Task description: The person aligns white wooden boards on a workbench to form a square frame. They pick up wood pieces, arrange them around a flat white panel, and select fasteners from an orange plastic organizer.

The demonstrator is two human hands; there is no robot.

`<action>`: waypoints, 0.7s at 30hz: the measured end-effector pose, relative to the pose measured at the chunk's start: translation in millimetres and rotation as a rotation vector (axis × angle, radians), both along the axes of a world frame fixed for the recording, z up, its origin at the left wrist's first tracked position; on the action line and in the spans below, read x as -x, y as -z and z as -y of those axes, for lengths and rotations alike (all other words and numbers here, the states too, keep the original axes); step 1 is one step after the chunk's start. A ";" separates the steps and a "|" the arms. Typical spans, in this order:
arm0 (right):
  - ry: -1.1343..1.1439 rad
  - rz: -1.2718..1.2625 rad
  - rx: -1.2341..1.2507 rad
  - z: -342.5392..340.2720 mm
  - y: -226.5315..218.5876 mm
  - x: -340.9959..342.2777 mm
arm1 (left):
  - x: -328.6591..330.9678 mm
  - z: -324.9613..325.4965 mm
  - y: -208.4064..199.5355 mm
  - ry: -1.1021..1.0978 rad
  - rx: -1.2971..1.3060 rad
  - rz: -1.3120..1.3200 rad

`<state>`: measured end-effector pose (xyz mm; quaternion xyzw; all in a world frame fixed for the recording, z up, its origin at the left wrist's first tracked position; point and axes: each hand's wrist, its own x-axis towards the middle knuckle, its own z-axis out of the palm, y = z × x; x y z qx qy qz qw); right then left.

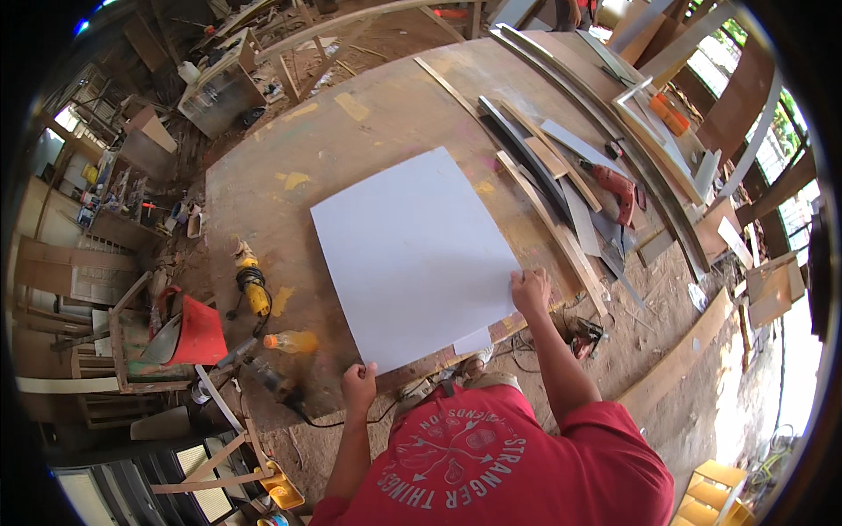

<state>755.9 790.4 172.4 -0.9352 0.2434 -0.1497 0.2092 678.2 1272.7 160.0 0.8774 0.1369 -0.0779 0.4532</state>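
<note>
A large white sheet (408, 259), flat and roughly square, lies on the worn wooden table (333, 131) in front of me. My left hand (359, 387) is closed at its near left corner, the thumb against the edge. Farther right, my right hand (531, 292) has its fingers curled round the sheet's near right corner. A smaller white piece (474, 342) sticks out from beneath the sheet along the near edge. To the left of the sheet lie a bottle of orange liquid (291, 342) and a yellow power tool (254, 289) with its cord wound round it.
Wooden and metal strips (531, 167) cover the table's right side beside a red drill (618, 193). A dark power tool (274, 379) with a cord lies at the near left corner. A red chair-like piece (202, 333) stands left. Another person (579, 13) is at the far edge.
</note>
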 end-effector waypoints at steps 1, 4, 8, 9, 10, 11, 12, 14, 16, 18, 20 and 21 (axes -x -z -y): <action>0.008 -0.046 -0.017 -1.2 2.0 -1.9 | 1.7 0.0 3.9 0.075 -0.167 0.079; 0.014 -0.075 0.014 4.1 7.9 -2.9 | -3.0 3.9 4.5 0.108 -0.237 0.037; 0.033 -0.221 -0.474 -1.0 -63.9 -9.6 | -15.0 -13.2 -30.1 -0.311 0.285 -0.338; 0.048 -0.220 -0.469 8.4 -63.1 2.0 | -23.0 -15.5 -46.1 -0.297 0.288 -0.343; 0.099 0.107 -0.704 15.9 -58.3 16.9 | -29.0 -24.7 -60.4 -0.333 0.442 -0.325; 0.159 0.449 -0.916 22.3 -54.6 33.4 | -38.6 -24.9 -73.6 -0.357 0.600 -0.311; 0.201 0.339 -0.748 16.1 -48.6 51.4 | -46.1 -21.5 -96.3 -0.350 0.601 -0.316; -0.080 0.112 -0.279 -14.3 -11.7 85.8 | -61.6 -16.7 -142.5 -0.326 0.714 -0.312; -0.591 -0.100 -0.177 -66.1 -20.7 94.4 | -69.2 -34.0 -155.6 -0.314 0.744 -0.300; -0.724 -0.206 -0.105 -91.2 -11.9 98.9 | -80.1 -42.2 -162.5 -0.258 0.759 -0.323; -0.761 -0.192 -0.036 -94.7 -8.2 99.1 | -84.3 -40.1 -165.8 -0.226 0.737 -0.319; -0.780 -0.232 -0.022 -91.1 -6.3 100.4 | -83.8 -38.3 -167.3 -0.213 0.712 -0.323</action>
